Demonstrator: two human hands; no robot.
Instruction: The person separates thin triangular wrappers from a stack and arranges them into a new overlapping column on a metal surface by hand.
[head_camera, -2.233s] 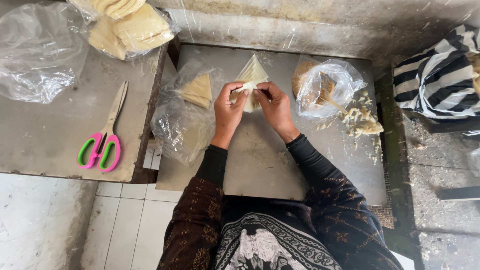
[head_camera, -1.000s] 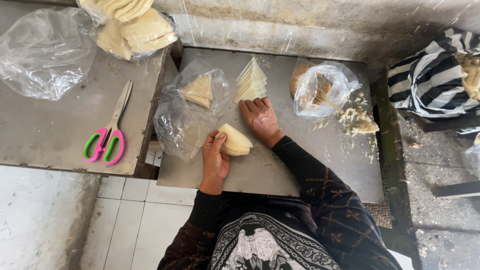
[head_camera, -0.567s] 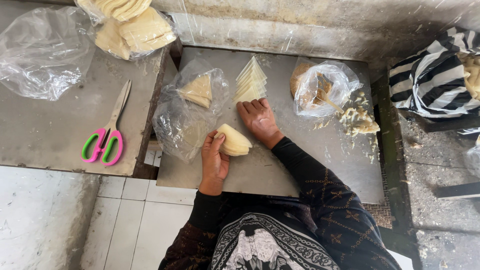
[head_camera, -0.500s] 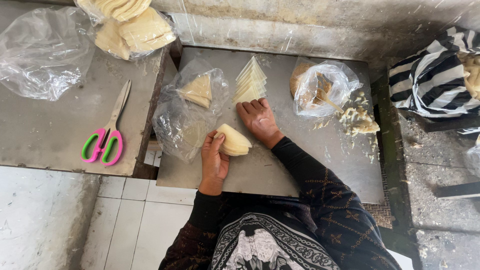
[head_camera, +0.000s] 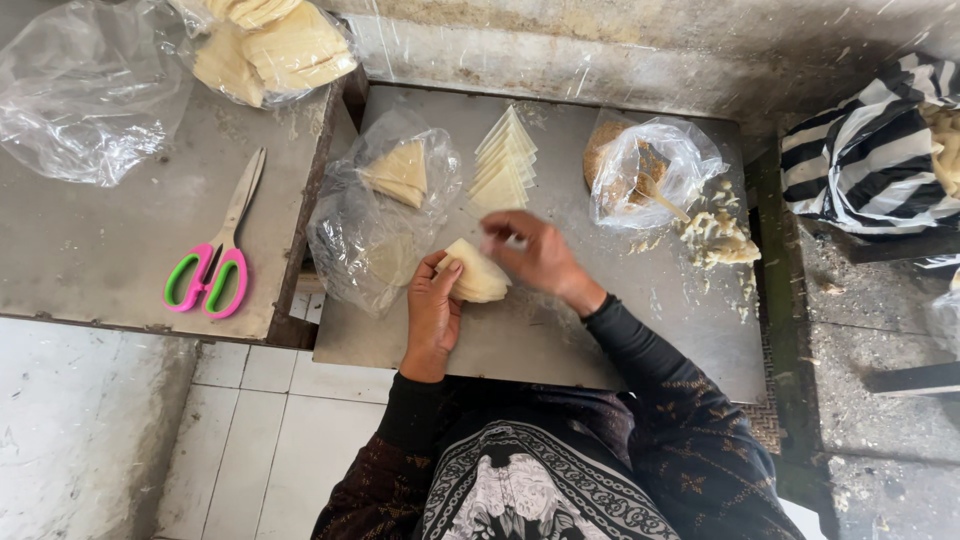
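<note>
My left hand (head_camera: 432, 315) holds a pale folded pastry triangle (head_camera: 477, 274) just above the grey metal tabletop (head_camera: 520, 340). My right hand (head_camera: 535, 255) hovers blurred just right of the triangle, fingers spread over its top corner, nothing clearly held. A row of stacked triangular pastry sheets (head_camera: 503, 160) lies just beyond the hands. Left of it, a clear plastic bag (head_camera: 375, 225) holds more triangles (head_camera: 400, 172).
A clear bag with brownish filling and a spoon (head_camera: 645, 175) sits at the right, crumbly filling (head_camera: 718, 238) spilled beside it. Pink-and-green scissors (head_camera: 212, 270) lie on the left table, with plastic bags (head_camera: 85, 90) and stacked sheets (head_camera: 275, 45) behind. A striped cloth (head_camera: 870, 150) lies far right.
Both hands earlier worked at the sheet stack; the left then brought a folded triangle toward me. My right hand has now lifted off the table and moved over the triangle.
</note>
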